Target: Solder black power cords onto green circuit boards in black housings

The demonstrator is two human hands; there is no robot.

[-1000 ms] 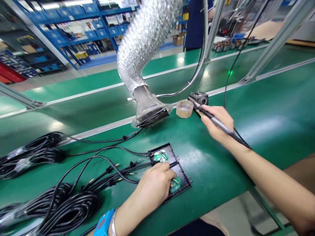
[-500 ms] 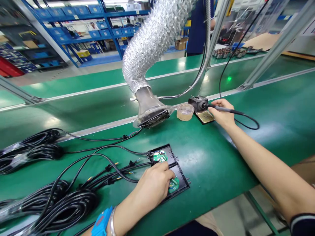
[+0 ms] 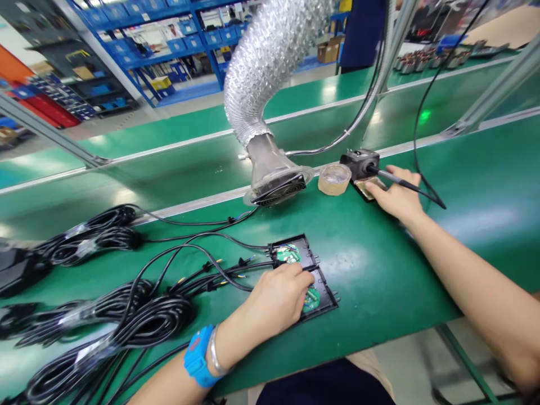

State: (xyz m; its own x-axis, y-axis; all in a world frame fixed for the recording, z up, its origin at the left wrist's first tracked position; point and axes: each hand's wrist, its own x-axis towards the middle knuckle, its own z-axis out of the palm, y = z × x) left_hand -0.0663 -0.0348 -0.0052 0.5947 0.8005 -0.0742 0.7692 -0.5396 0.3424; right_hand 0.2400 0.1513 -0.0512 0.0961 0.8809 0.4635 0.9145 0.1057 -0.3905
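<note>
My left hand (image 3: 280,295) is closed, its fingers curled down over the nearer of two black plastic housings (image 3: 327,289). What its fingertips pinch is hidden. A round green circuit board (image 3: 312,300) shows beside the fingers, and another green board (image 3: 289,254) lies in the farther housing. Black cables enter the housings from the left. At the right, my right hand (image 3: 400,194) has thumb and fingers apart around the soldering iron (image 3: 396,179), without a closed grip. The iron's front end sits in its black stand (image 3: 360,163), above a sponge tray (image 3: 369,189).
Coiled black cables (image 3: 156,315) cover the left of the green bench (image 3: 379,270). A fume extraction nozzle (image 3: 278,180) on a silver duct (image 3: 253,84) hangs over the bench. A tape roll (image 3: 334,179) stands beside the iron stand. Metal frame posts and blue shelving are behind.
The soldering iron has gone deeper into its stand, and my right fingers have spread from its handle. My left hand stays at the nearer housing. The view has shifted.
</note>
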